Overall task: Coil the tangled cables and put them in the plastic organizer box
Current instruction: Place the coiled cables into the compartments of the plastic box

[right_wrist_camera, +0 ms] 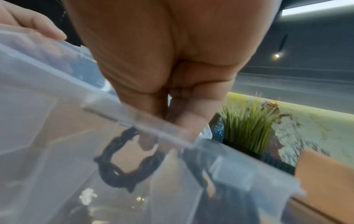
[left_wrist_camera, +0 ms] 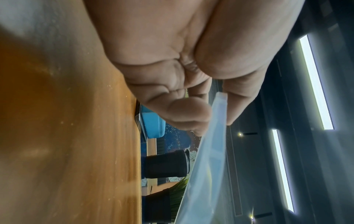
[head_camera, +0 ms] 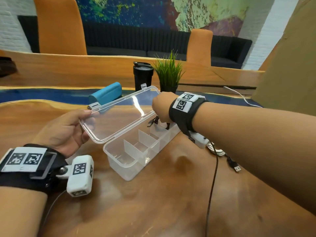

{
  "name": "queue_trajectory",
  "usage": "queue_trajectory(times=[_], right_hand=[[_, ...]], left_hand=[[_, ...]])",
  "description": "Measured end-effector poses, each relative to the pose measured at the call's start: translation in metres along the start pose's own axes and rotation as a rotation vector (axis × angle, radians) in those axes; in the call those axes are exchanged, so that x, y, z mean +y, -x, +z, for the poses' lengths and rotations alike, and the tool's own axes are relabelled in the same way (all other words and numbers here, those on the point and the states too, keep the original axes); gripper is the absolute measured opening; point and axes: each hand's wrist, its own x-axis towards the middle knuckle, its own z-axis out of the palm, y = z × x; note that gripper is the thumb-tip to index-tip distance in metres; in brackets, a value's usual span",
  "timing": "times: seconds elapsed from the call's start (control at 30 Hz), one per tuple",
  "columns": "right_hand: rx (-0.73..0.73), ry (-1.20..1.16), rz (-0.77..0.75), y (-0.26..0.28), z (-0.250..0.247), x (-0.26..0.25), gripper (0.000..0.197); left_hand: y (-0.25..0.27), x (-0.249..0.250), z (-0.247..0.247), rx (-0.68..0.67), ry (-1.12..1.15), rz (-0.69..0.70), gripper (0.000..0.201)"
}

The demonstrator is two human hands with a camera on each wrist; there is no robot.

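The clear plastic organizer box with several divided compartments stands on the wooden table. Its hinged lid is raised, and my left hand pinches the lid's near-left edge between thumb and fingers; the left wrist view shows that pinch on the lid. My right hand is curled round a coiled black cable over the far compartment. In the right wrist view the black coil shows through the box wall below my right hand. A coiled white cable lies under my right forearm.
A blue case, a black tumbler and a potted grass plant stand behind the box. A black USB plug lies right of the box. A thin white cable runs along the far right. Orange chairs stand beyond the table.
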Motion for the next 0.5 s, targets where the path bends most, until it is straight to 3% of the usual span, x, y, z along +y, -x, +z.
queue_trajectory(times=[0.07,0.17,0.27,0.4,0.5], right_hand=[[-0.009,-0.097,0.009,0.004,0.005,0.004,0.029],[0.077,-0.478,0.050,0.020,-0.004,0.036,0.018],[0.176,-0.608,0.094,0.053,-0.016,0.087,0.011],[-0.058,-0.430,0.112,0.099,0.023,0.111,0.003],[-0.209,-0.166,0.065,0.118,0.068,0.079,0.026]], left_hand=[[0.001,-0.001,0.003,0.009,0.003,-0.007,0.026],[0.000,-0.002,0.006,0.029,0.000,-0.003,0.027],[-0.002,0.000,0.004,0.033,0.019,-0.018,0.025],[-0.008,0.002,-0.003,0.021,0.045,-0.033,0.027],[-0.003,0.005,0.000,0.005,0.054,-0.036,0.024]])
